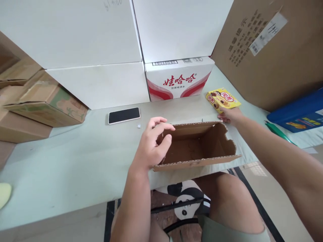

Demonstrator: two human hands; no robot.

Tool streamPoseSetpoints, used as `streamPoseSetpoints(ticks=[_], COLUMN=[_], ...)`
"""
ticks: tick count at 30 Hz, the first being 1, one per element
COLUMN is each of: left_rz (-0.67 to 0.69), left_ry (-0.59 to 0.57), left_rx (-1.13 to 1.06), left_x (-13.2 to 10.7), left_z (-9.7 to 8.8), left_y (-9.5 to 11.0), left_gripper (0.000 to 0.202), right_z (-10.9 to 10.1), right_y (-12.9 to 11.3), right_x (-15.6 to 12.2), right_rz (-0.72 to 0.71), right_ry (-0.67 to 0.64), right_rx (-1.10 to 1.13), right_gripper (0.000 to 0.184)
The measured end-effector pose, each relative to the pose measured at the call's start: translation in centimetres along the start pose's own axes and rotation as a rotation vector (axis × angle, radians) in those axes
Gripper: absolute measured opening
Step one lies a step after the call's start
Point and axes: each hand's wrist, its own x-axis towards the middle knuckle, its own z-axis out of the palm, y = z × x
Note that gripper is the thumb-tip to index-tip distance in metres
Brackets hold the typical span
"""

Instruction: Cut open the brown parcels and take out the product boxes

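At the yellow box [224, 98], right grip [232, 116] cannot be told (left grip [153, 143], spread, partly hides the carton [196, 163]).

So the table's [83, 164] got a pale green cover on it, and there's a fair bit sitting there — an open cardboard box [196, 163] right by the front edge, a yellow snack box [223, 98] past its far right corner, plus a dark-screened phone [124, 115] with a tiny white square [138, 126] just beside it. Along the back it's a white carton with red lettering [179, 82] next to a plain white box [101, 84] — brown boxes [45, 104] on the left, a blue box [300, 111] and a green item [280, 132] on the right.
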Motion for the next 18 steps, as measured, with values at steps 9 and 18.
streamPoseSetpoints(ticks=[9,18], left_rz=[0.016,-0.012], left_ry=[-0.037,-0.011], left_rx=[-0.023,-0.048], left_x=[0.0,0.3], left_z=[-0.3,-0.1], left_y=[0.5,0.7], left_gripper=[0.016,0.016], right_z=[3.1,6.2], right_y=[-4.4,-5.7], right_x=[5.0,8.2], right_rz=[0.041,-0.108], right_ry=[0.327,0.227], right_rx=[-0.094,-0.003], right_gripper=[0.045,0.026])
